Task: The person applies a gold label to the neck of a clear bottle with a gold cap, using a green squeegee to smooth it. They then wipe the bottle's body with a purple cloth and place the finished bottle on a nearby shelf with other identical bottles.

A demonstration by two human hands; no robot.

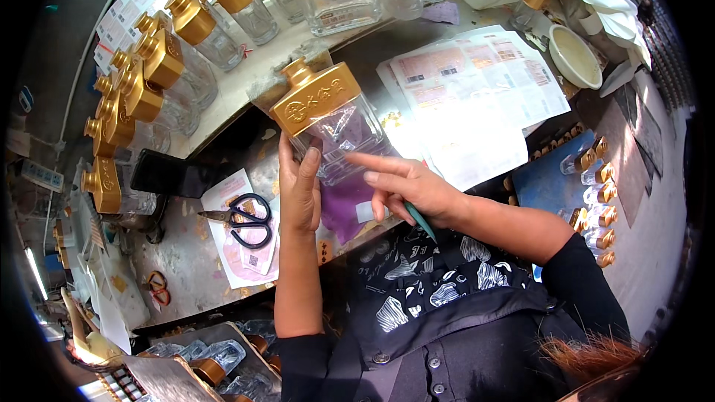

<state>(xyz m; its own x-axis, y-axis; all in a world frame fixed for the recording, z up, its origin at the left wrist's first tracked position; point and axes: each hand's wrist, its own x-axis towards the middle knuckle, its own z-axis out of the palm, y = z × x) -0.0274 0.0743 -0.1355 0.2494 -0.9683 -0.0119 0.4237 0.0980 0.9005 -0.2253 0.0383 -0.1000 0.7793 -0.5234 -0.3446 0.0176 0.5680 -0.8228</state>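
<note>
My left hand (299, 186) grips a clear glass bottle (319, 104) with a gold embossed shoulder and neck, holding it tilted by its near left side. A small pale label (347, 147) shows on its glass face. My right hand (417, 190) has its index finger stretched out to the lower glass, right by that label. Its lower fingers curl around a slim teal tool (420, 222), whose kind I cannot make out. Beneath the bottle lies a purple cloth (339, 212), with a small whitish square (365, 212) on it beside my right fingers.
Several gold-topped bottles (160, 67) line the raised shelf at left and back. Printed label sheets (477, 89) lie at right, near a white bowl (575, 56). Black-handled scissors (252, 221) rest on paper at left, by a dark phone (175, 173). Below stands a box of bottles (167, 372).
</note>
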